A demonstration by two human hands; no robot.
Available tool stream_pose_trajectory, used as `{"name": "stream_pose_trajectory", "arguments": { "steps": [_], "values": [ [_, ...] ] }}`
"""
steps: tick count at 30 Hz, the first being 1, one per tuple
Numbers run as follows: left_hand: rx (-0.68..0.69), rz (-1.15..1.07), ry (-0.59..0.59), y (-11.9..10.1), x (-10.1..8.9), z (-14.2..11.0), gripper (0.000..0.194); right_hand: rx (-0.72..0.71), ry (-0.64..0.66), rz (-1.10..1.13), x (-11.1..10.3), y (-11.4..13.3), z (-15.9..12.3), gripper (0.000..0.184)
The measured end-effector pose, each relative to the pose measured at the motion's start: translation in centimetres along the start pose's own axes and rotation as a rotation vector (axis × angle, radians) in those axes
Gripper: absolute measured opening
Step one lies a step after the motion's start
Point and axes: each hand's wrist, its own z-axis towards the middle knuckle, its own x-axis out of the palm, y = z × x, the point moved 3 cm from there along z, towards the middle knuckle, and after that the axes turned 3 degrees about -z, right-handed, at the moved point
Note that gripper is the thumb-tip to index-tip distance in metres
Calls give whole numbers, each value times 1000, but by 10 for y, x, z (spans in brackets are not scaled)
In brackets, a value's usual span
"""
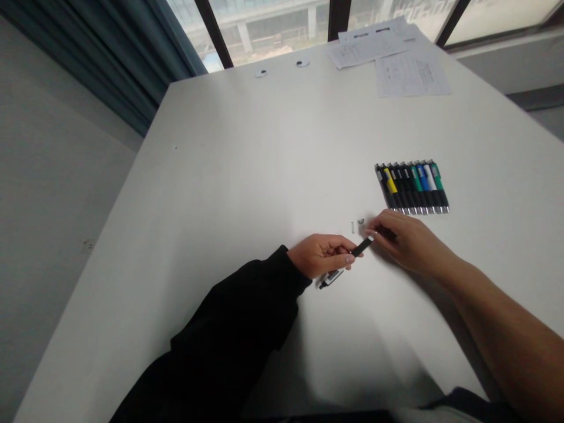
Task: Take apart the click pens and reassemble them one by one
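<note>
My left hand (324, 255) is closed around a pen (362, 246) with a black grip and a white-and-black rear end. The pen lies at a slant, its grip end pointing up and right toward my other hand. At that end, the fingers of my right hand (399, 238) are pinched together; whatever sits between them is too small to make out. Just beyond the fingertips, a thin small piece (352, 227) and a small dark-and-silver piece (361, 221) rest on the white table (247, 176).
A neat row of several pens (412, 187), in black, yellow, green, blue and white, lies beyond my right hand. Papers (412, 73) are spread at the far right edge. Two round white pieces with dark centres (261, 73) sit near the window. A curtain (127, 53) hangs at the left.
</note>
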Motion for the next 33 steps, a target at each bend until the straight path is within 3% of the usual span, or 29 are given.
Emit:
{"name": "stream_pose_trajectory", "arguments": {
  "steps": [4, 10, 17, 26, 33],
  "values": [
    [17, 0, 2, -1, 0, 0, 32, -34, -38, -30, 1, 1, -1, 17],
    [46, 2, 20, -3, 0, 1, 31, -44, -56, -182, 14, 13, 0, 37],
    [52, -36, 24, -3, 0, 1, 34, 45, 6, -194, 18, 14, 5, 25],
    [38, -38, 10, -4, 2, 1, 33, 47, 28, -140, 13, 18, 4, 33],
    [32, -35, 13, -7, 2, 0, 30, 120, 11, -125, 18, 17, 4, 26]
  ]
}}
